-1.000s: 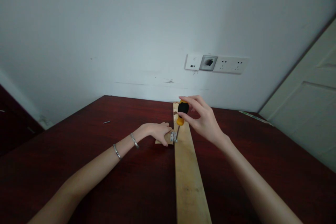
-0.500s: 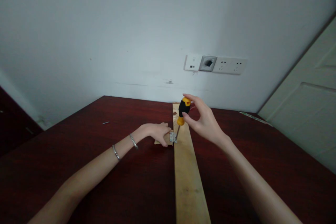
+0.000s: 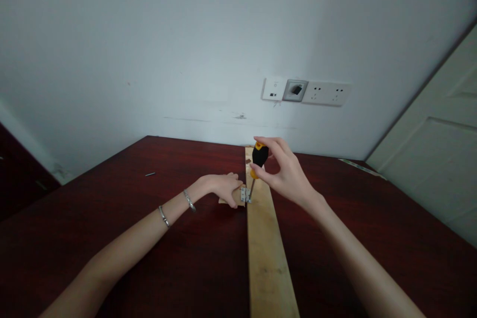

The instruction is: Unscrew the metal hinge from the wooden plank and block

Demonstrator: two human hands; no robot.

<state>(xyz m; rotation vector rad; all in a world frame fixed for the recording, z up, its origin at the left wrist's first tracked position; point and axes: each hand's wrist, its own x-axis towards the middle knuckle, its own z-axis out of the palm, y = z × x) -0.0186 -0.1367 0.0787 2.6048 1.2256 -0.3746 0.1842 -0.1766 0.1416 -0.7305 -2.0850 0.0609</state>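
Note:
My right hand point(image 3: 286, 166) grips a black and yellow screwdriver point(image 3: 260, 156) by its handle. The shaft slants down, and its tip meets the metal hinge point(image 3: 245, 195). One leaf of that hinge lies on a long wooden board point(image 3: 267, 243), the other on a small wood block point(image 3: 238, 198) at the board's left edge. Over the block rests my left hand point(image 3: 225, 189), its fingers and thumb pressed round it. A screw under the screwdriver tip is too small to make out.
The dark red tabletop point(image 3: 179, 253) reaches back to a pale wall with sockets point(image 3: 326, 93). Left of the block lies a thin metal rod point(image 3: 149, 174). A narrow flat strip point(image 3: 361, 168) lies near the far right edge, close to a white door point(image 3: 439, 159).
My right hand has shifted slightly and changed its hold, its fingers now further over the screwdriver handle, which leans a little more upright. My left hand, block and board stay put.

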